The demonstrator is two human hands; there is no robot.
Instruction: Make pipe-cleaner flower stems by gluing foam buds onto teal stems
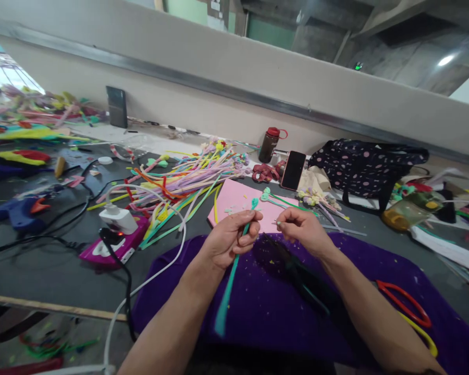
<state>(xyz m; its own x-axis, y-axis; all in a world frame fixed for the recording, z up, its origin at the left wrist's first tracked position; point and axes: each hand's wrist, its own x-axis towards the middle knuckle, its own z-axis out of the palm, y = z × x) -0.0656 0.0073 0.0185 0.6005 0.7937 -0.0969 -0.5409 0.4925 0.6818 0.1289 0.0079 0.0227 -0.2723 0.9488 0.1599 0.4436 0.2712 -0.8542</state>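
Teal fuzzy stem (230, 284), clamped in the left hand (234, 237), right at the near edge of the pink sheet (234, 194)! Held at a slant, knotted head poking up above the fingers over the sheet, long tail trailing down toward the near side, over the purple cloth (258, 307). And across to the right hand (303, 229), also above the sheet's near edge: thumb and forefinger pinched together on a tiny pale piece (276, 222), too small to name. Apart from the left hand, with a narrow gap between.

Around the pink sheet, plenty to see! Lying on its far right part, a pale green curled piece (266, 196). Beyond its far right corner, a phone (294, 171) propped up, then a dark bottle (269, 145) with a red lid. Farther right of the sheet, a dark patterned bag (365, 169). Off its left side, a big bundle of coloured stems (195, 177); nearer and farther left, a magenta power strip (135, 245) with plugs in it. Well left of the sheet, a blue glue gun (19, 213). To the near right, on the purple cloth, a red loop (414, 298) and a yellow loop (424, 333).
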